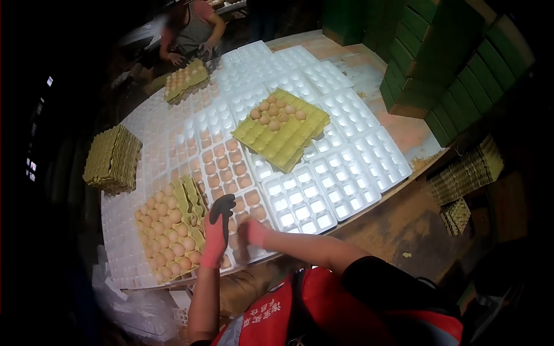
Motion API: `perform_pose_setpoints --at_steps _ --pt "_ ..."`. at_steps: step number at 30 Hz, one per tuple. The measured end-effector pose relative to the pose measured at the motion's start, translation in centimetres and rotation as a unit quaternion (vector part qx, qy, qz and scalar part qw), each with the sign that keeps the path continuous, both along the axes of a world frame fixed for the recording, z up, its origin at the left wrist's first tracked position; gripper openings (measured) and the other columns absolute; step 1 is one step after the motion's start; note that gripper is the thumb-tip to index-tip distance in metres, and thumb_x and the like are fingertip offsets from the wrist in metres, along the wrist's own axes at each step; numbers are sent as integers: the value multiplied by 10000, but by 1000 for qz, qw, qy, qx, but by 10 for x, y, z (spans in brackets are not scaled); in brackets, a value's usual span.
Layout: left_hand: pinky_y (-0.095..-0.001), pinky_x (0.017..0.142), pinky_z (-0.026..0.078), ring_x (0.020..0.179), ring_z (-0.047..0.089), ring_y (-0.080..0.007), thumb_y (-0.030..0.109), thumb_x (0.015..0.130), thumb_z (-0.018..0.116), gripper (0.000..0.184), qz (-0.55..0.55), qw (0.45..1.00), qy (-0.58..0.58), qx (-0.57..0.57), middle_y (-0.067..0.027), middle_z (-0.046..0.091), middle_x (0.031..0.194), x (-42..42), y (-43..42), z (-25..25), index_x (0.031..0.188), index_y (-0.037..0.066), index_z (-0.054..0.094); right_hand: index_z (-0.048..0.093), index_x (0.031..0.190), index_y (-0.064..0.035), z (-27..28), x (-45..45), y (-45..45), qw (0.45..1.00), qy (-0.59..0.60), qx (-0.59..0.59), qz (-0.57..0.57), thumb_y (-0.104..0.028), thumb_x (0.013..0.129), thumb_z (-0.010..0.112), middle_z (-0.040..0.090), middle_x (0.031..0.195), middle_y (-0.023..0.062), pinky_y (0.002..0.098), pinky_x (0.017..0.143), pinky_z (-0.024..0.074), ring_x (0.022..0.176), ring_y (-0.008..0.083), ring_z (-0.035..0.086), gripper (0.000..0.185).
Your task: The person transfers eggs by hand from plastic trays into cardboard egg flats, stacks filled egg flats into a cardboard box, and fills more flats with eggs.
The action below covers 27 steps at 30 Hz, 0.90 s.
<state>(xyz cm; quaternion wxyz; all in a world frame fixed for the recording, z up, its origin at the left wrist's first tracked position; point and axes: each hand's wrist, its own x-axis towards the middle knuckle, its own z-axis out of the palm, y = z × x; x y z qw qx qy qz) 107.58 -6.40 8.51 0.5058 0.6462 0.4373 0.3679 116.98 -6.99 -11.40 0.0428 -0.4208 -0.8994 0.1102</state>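
My left hand (219, 224), in a pink glove with dark grey fingers and palm, is over the right side of a yellow-green egg tray (199, 239). Its fingers are stretched out and I see nothing in them. Brown eggs (169, 230) fill much of that tray, and an emptied tray stands tilted at its upper right. My right hand (252, 232), gloved in pink, is smeared by motion above a white plastic tray (265, 203) partly filled with eggs. Its fingers are too blurred to read. Beyond it lies another white tray holding rows of eggs (224, 164).
A yellow-green tray stack (271, 138) bearing several eggs rests on white trays (303, 199). Another stack (112, 158) stands at left. Across the table a person (193, 32) works by an egg-laden stack (186, 79). Green crates (412, 52) rise at the right.
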Motion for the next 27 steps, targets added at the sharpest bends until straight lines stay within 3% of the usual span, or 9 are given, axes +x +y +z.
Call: perform_pose_setpoints --at_steps 4,8,11,12,13,16,19,20,27 --pt "-362 935 484 1130 620 -214 374 1025 490 464 -27 996 -81 -34 -86 649 1226 20 37 -27 1294 9 588 735 1073 -114 47 42 17 981 87 -161 60 -234 839 627 713 1053 169 425 845 538 1017 304 680 284" --pt "-358 932 491 1080 631 -203 340 1024 503 431 53 985 -110 -126 -75 656 1220 49 74 -92 1320 36 578 674 1182 -74 140 187 73 906 336 -90 -243 -288 866 651 678 1120 161 427 953 491 1064 335 637 383" --pt "-277 702 510 806 613 -129 332 996 550 369 195 934 -185 -237 -20 687 1003 110 130 -199 1263 86 614 546 1345 -45 98 311 174 865 189 179 -428 -273 893 602 611 1272 185 449 1032 431 1217 363 545 510" --pt "-270 693 500 799 606 -115 360 981 569 380 175 929 -119 -304 -18 674 976 128 143 -202 1236 82 621 456 1414 -53 115 339 189 865 122 110 -474 -338 933 571 551 1370 166 487 1089 329 1321 358 454 570" --pt "-328 904 481 1143 565 -257 414 918 639 728 134 936 -117 -305 -150 537 1343 153 158 -216 1461 0 386 409 1451 -62 80 369 218 844 81 126 -515 -366 934 560 507 1422 163 515 1086 331 1367 382 400 619" --pt "-387 897 516 1095 642 -333 336 907 662 581 274 927 -135 -216 -244 653 1206 203 162 -202 1329 -38 525 674 1109 0 4 449 278 850 238 -48 -468 -433 960 522 702 1043 236 451 868 507 975 404 663 482" --pt "-407 838 514 998 683 -327 286 937 604 379 299 926 -143 -180 -198 717 1065 212 157 -153 1154 -21 650 687 958 27 45 436 274 859 220 -91 -452 -389 937 566 697 871 235 457 759 503 834 400 667 434" --pt "-418 849 514 999 677 -351 260 943 569 352 325 920 -97 -198 -208 712 1062 212 158 -139 1164 -1 650 673 896 41 35 445 281 863 284 -43 -416 -261 935 582 670 750 170 410 667 478 669 262 613 317" --pt "-407 852 525 992 649 -287 186 936 564 349 340 909 -227 -82 -156 665 1092 167 187 -120 1242 17 573 653 1120 72 82 397 277 821 434 47 -368 -145 968 512 708 1016 162 359 857 490 903 248 644 299"
